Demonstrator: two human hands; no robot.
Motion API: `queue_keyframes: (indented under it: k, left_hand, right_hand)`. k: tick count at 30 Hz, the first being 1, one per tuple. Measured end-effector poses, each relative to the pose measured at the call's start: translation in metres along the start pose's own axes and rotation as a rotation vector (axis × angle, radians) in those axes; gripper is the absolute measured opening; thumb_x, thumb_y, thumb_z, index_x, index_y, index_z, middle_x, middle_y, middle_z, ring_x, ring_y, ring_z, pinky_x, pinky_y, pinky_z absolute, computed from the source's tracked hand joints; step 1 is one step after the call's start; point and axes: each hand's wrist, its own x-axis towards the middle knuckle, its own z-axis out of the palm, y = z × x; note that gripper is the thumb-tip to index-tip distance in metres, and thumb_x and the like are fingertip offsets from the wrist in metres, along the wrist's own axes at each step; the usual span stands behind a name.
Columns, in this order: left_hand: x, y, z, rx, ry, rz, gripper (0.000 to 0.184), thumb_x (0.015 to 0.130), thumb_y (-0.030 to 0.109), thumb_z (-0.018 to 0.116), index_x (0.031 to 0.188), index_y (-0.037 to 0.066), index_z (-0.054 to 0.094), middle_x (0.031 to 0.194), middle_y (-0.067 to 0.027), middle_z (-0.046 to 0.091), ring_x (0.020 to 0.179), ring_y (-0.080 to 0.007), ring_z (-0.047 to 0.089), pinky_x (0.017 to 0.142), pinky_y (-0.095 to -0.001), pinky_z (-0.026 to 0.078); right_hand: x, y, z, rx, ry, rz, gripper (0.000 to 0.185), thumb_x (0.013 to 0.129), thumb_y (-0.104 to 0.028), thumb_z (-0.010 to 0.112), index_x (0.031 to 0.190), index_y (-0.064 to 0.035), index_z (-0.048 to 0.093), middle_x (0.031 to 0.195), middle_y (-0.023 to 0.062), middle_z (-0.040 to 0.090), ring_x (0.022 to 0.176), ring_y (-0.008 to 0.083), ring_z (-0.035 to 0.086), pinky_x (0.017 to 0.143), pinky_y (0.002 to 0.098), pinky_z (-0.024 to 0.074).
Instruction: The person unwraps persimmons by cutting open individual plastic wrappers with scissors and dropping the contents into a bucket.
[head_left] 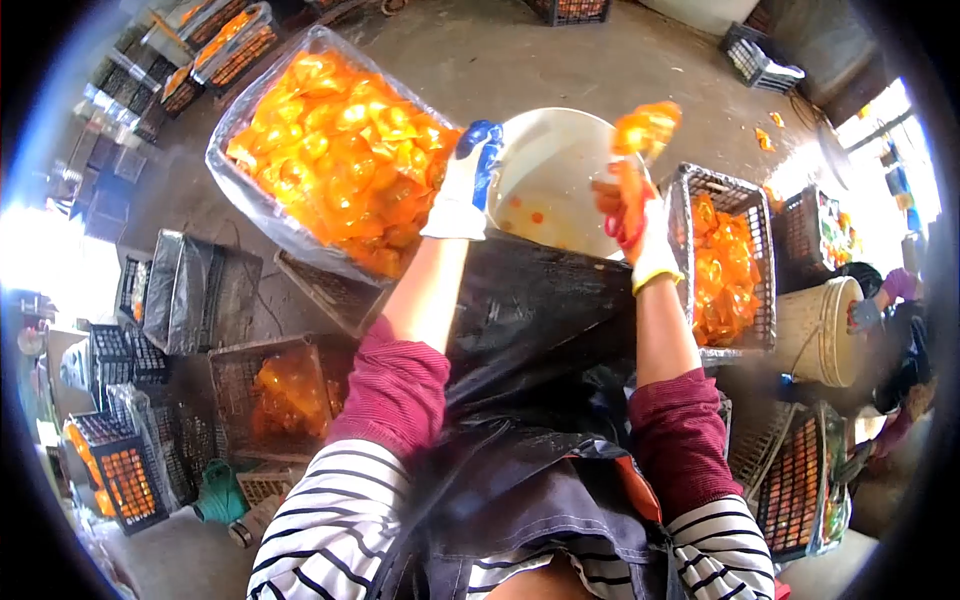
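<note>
My left hand [462, 182], in a white glove with blue coating, is at the near left rim of a pale bucket [545, 118]. Its fingers are bent together, and whatever they may grip is hidden. Close beside it is a plastic-lined crate [225, 135] heaped with glossy orange peel-like pieces [335, 145]. Over the bucket's right side, my right hand [643, 222], gloved in white with a yellow cuff, is closed on a floppy orange piece [648, 128], blurred by motion. A red loop [628, 235] shows at this hand; I cannot tell what it belongs to. Small orange bits lie inside the bucket.
To the right, a black crate [768, 250] holds more orange pieces; beyond it stands a cream bucket [818, 325] near another person's gloved hand [862, 316]. At lower left is a brown crate [235, 400] with orange pieces. Other crates [180, 290] stand around on the floor.
</note>
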Motion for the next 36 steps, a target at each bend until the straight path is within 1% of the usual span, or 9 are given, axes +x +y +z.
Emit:
queue_keyframes:
  k: [1, 6, 10, 12, 17, 24, 27, 29, 36]
  left_hand:
    - [0.009, -0.017, -0.026, 0.568, 0.032, 0.260, 0.039, 0.089, 0.029, 0.061, 0.117, 0.002, 0.057, 0.099, -0.0143, 0.065, 0.090, -0.0236, 0.063, 0.075, -0.0331, 0.050]
    - [-0.033, 0.020, -0.098, 1.011, 0.585, -0.059, 0.061, 0.079, 0.040, 0.070, 0.130, 0.013, 0.051, 0.118, -0.0173, 0.060, 0.102, -0.0373, 0.058, 0.085, -0.0409, 0.048]
    - [-0.059, 0.003, -0.164, 1.275, 0.510, -0.251, 0.071, 0.073, 0.047, 0.073, 0.130, 0.011, 0.050, 0.121, -0.0190, 0.055, 0.113, -0.0352, 0.051, 0.096, -0.0462, 0.039]
    - [-0.066, -0.030, -0.185, 1.336, 0.332, -0.089, 0.078, 0.069, 0.041, 0.078, 0.132, 0.007, 0.047, 0.123, -0.0197, 0.053, 0.114, -0.0355, 0.050, 0.097, -0.0452, 0.039]
    - [-0.049, -0.034, -0.194, 1.696, 0.126, 0.005, 0.090, 0.065, 0.039, 0.082, 0.135, 0.002, 0.040, 0.122, -0.0190, 0.052, 0.110, -0.0338, 0.052, 0.094, -0.0392, 0.043]
    - [-0.023, -0.059, -0.248, 1.259, 0.197, -0.150, 0.049, 0.079, 0.029, 0.072, 0.120, 0.006, 0.059, 0.114, -0.0191, 0.062, 0.102, -0.0337, 0.060, 0.088, -0.0382, 0.048]
    - [-0.035, -0.066, -0.265, -0.063, 0.340, -0.106, 0.054, 0.085, 0.023, 0.068, 0.130, 0.002, 0.050, 0.119, -0.0113, 0.060, 0.108, -0.0234, 0.056, 0.093, -0.0321, 0.044]
    - [-0.055, -0.043, -0.242, 0.566, 0.416, 0.304, 0.053, 0.089, 0.027, 0.063, 0.133, 0.001, 0.046, 0.125, -0.0087, 0.056, 0.111, -0.0230, 0.053, 0.094, -0.0330, 0.043]
    - [-0.024, 0.010, -0.067, -0.147, -0.082, -0.134, 0.029, 0.093, 0.017, 0.055, 0.117, -0.001, 0.057, 0.107, -0.0087, 0.061, 0.096, -0.0185, 0.060, 0.085, -0.0303, 0.049]
  right_hand:
    - [-0.003, -0.001, 0.004, 0.033, 0.111, -0.156, 0.042, 0.087, -0.047, 0.059, 0.104, -0.0085, 0.055, 0.070, 0.0077, 0.061, 0.041, 0.0135, 0.044, 0.032, 0.0241, 0.0283]
    - [0.013, 0.012, -0.054, 0.832, 0.222, -0.149, 0.054, 0.087, -0.050, 0.059, 0.114, -0.0051, 0.048, 0.119, 0.0136, 0.057, 0.115, 0.0281, 0.053, 0.096, 0.0419, 0.0438]
    - [0.027, 0.021, -0.061, 0.830, 0.005, -0.196, 0.054, 0.088, -0.046, 0.059, 0.116, -0.0004, 0.052, 0.125, 0.0148, 0.055, 0.112, 0.0286, 0.054, 0.100, 0.0460, 0.0411]
    - [0.019, -0.001, -0.024, 0.790, -0.957, -0.304, 0.040, 0.091, -0.043, 0.055, 0.098, -0.0031, 0.058, 0.095, 0.0086, 0.061, 0.085, 0.0233, 0.057, 0.081, 0.0394, 0.0469]
    - [0.007, 0.005, -0.014, 0.813, 0.012, -0.182, 0.030, 0.092, -0.037, 0.056, 0.090, -0.0088, 0.048, 0.082, 0.0062, 0.050, 0.079, 0.0247, 0.054, 0.067, 0.0350, 0.0461]
    - [0.010, 0.019, -0.022, 0.595, -0.034, -0.175, 0.056, 0.086, -0.043, 0.066, 0.112, -0.0014, 0.040, 0.094, 0.0189, 0.059, 0.080, 0.0227, 0.058, 0.069, 0.0350, 0.0471]
    - [0.013, 0.018, -0.022, 0.583, -0.077, -0.130, 0.057, 0.085, -0.041, 0.067, 0.114, -0.0012, 0.039, 0.101, 0.0218, 0.059, 0.083, 0.0242, 0.058, 0.070, 0.0347, 0.0470]
    - [0.009, 0.017, -0.021, 0.514, 0.022, -0.088, 0.056, 0.085, -0.041, 0.066, 0.115, -0.0009, 0.041, 0.105, 0.0242, 0.059, 0.086, 0.0277, 0.059, 0.072, 0.0370, 0.0490]
    - [0.020, 0.035, -0.024, 0.373, 0.003, 0.019, 0.058, 0.084, -0.043, 0.067, 0.117, -0.0016, 0.045, 0.104, 0.0234, 0.061, 0.083, 0.0257, 0.061, 0.071, 0.0354, 0.0510]
